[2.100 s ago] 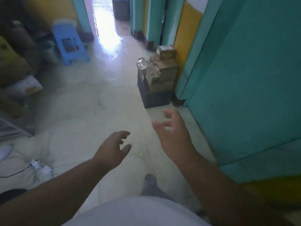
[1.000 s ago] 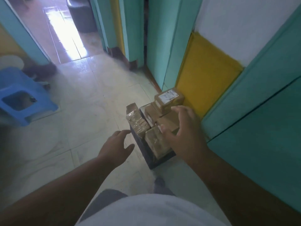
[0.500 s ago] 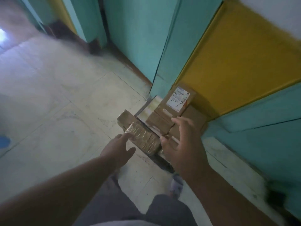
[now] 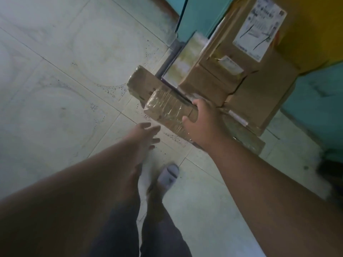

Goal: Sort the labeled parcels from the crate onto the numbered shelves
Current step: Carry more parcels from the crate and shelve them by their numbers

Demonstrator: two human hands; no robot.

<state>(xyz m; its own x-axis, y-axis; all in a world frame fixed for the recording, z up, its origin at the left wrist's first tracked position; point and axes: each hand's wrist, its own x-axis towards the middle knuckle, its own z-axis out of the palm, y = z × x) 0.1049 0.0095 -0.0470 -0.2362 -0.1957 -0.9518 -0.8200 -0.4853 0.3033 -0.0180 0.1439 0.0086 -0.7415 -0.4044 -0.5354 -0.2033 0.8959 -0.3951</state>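
A dark crate [image 4: 168, 61] stands on the floor against the wall, heaped with brown cardboard parcels. The tallest parcel [image 4: 239, 58] carries a white shipping label [image 4: 259, 27]. At the near left of the heap lies a tape-wrapped parcel [image 4: 165, 110] on top of a flat brown box [image 4: 142, 81]. My right hand [image 4: 203, 123] grips the right end of the tape-wrapped parcel, thumb on its near side. My left hand [image 4: 146, 135] hovers just below and left of that parcel with fingers spread, touching nothing.
Pale floor tiles [image 4: 61, 93] stretch out to the left. A teal door frame [image 4: 196, 17] and a yellow wall [image 4: 313, 30] rise behind the crate, with a teal wall [image 4: 319, 108] at the right. My legs and one slippered foot [image 4: 168, 176] are below my hands.
I have stepped up to the crate and bent over it. My right hand has come down and closed on the tape-wrapped parcel. My left hand has reached toward the same parcel.
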